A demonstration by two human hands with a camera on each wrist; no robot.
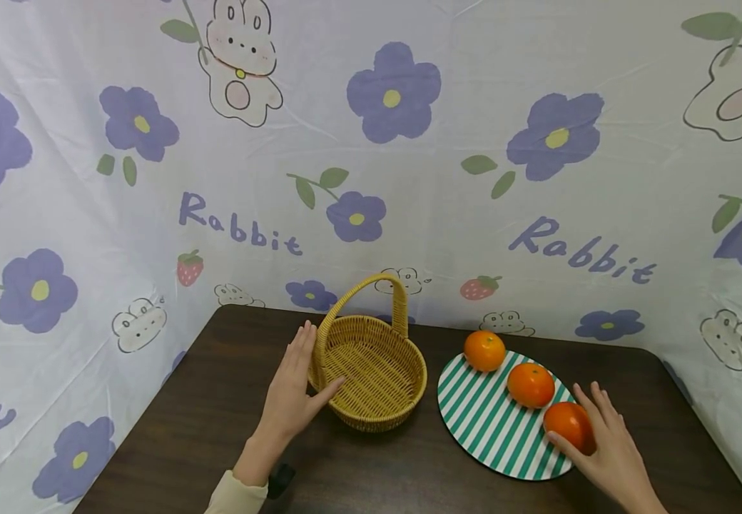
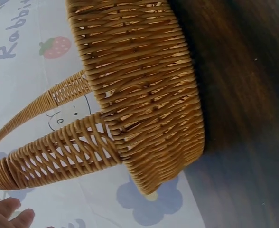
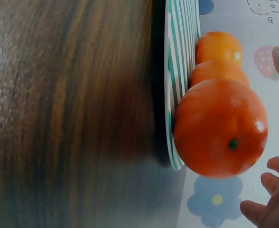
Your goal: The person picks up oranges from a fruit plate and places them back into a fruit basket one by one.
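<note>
A yellow wicker basket (image 1: 371,378) with a tall arched handle stands on the table, nothing inside it. My left hand (image 1: 290,389) is at its left side, fingers straight and thumb spread over the near rim. The left wrist view shows the basket's woven side (image 2: 144,95), with fingertips (image 2: 6,207) by the handle. On a round green-and-white striped board (image 1: 480,421) lie three oranges in a slanting row: a far one (image 1: 484,350), a middle one (image 1: 530,385) and a near one (image 1: 566,425). Around the near orange my right hand (image 1: 608,442) spreads its fingers; whether they touch it I cannot tell.
The dark wooden table (image 1: 371,478) meets a white cloth backdrop (image 1: 448,178) printed with purple flowers and rabbits, which also rises at both sides. Between the basket and the striped board lies a narrow strip of tabletop. A small dark object (image 1: 280,480) sits by the left wrist.
</note>
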